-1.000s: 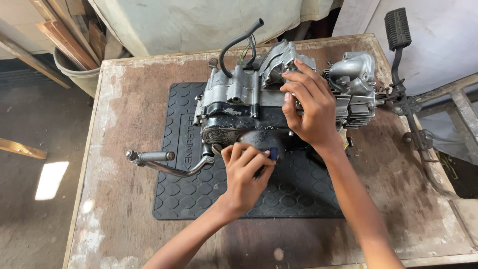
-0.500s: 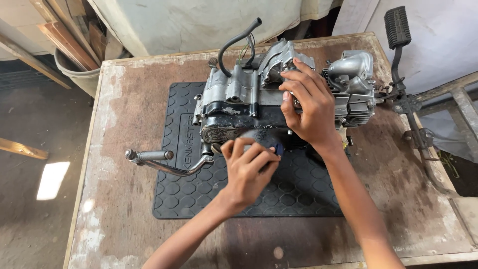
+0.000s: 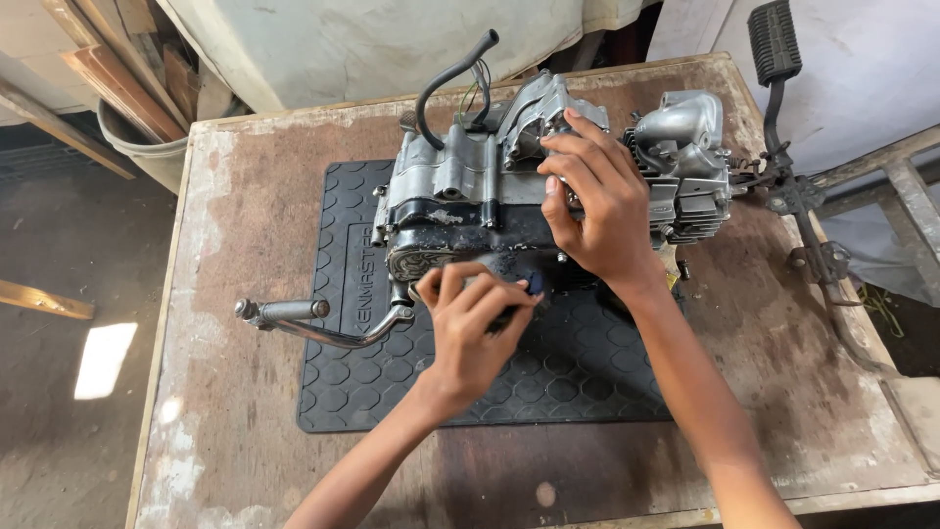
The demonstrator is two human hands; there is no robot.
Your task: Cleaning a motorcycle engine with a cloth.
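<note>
A grey motorcycle engine (image 3: pixel 460 191) stands on a black rubber mat (image 3: pixel 578 377) on a worn wooden table (image 3: pixel 245 225). My right hand (image 3: pixel 597 211) lies spread on top of the engine's middle, pressing on the casing. My left hand (image 3: pixel 470 328) is at the engine's near side, fingers curled around a small dark tool with a blue handle (image 3: pixel 532 286) set against the lower casing. A metal kick lever (image 3: pixel 294 315) sticks out to the left from the engine's bottom. A black hose (image 3: pixel 446 78) curves up at the back.
A foot pedal on a metal rod (image 3: pixel 778 59) rises at the table's right edge beside a metal frame (image 3: pixel 881 186). Wooden planks and a bucket (image 3: pixel 142 147) stand at the back left. A pale cloth (image 3: pixel 372 39) hangs behind the table.
My left hand has shifted slightly on the tool at the engine's near side. My right hand and the engine have stayed in place.
</note>
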